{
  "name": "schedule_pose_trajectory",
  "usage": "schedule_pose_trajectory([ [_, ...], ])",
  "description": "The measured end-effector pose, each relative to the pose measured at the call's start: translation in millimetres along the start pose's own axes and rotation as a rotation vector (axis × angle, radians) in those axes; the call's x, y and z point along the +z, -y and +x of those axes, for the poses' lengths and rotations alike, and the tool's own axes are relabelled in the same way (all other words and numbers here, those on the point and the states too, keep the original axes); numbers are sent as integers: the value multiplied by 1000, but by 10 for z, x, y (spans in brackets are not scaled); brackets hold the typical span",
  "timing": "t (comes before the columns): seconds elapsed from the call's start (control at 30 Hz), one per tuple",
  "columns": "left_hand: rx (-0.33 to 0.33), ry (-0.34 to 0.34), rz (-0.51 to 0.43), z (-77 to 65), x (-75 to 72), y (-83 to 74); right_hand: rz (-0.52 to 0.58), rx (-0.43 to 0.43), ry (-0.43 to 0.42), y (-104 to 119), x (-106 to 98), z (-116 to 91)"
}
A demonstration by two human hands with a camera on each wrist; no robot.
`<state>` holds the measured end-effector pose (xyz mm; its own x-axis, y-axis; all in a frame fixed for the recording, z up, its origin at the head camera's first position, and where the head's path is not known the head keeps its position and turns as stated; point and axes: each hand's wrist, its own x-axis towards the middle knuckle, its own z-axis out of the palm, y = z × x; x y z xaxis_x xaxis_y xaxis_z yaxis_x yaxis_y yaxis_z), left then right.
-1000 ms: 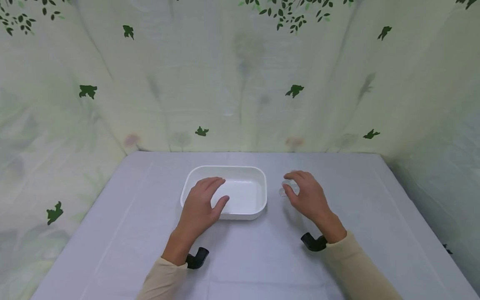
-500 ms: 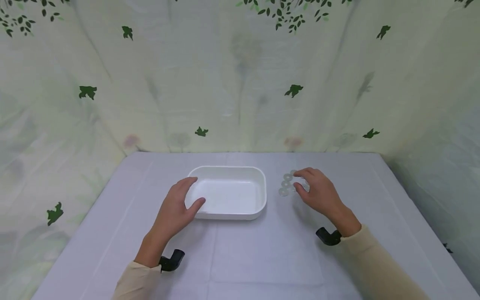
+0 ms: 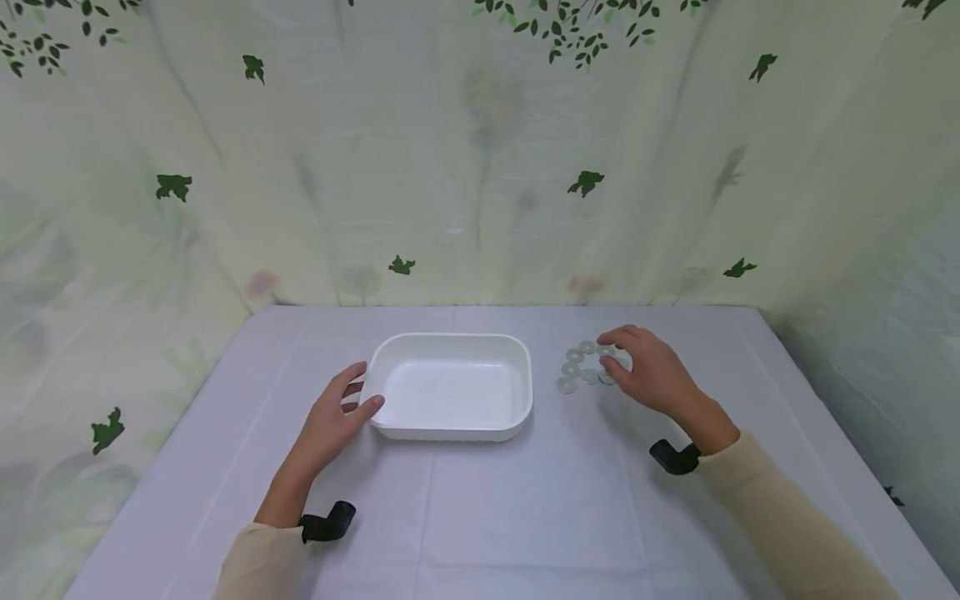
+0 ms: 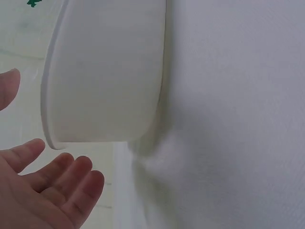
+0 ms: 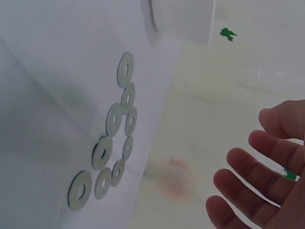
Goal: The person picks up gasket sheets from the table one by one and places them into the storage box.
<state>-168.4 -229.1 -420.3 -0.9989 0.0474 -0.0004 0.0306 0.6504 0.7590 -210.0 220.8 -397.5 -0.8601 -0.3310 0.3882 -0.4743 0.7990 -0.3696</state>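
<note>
"Head view?"
"Left hand (image 3: pixel 333 425) by the white tray (image 3: pixel 450 434), right hand (image 3: pixel 656 372) above grey washers (image 3: pixel 566 372) on the table (image 3: pixel 525 517)."
"Left wrist?"
"Fingers (image 4: pixel 78 174) spread; rim (image 4: pixel 45 105) contact is hard to judge."
"Right wrist?"
"Fingers (image 5: pixel 243 193) loosely parted, well clear of the washers."

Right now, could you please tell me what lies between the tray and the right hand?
In the head view, several washers lie on the table between the tray and right hand, with a bare strip of table beside the tray.
</note>
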Motion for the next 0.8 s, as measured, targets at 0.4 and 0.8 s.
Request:
schedule_pose_trajectory([
  [0.4,-130,126,-89,54,14,98,232,182,101,-215,-46,47],
  [0.8,-93,145,-86,54,59,169,275,343,192,-386,-31,142],
])
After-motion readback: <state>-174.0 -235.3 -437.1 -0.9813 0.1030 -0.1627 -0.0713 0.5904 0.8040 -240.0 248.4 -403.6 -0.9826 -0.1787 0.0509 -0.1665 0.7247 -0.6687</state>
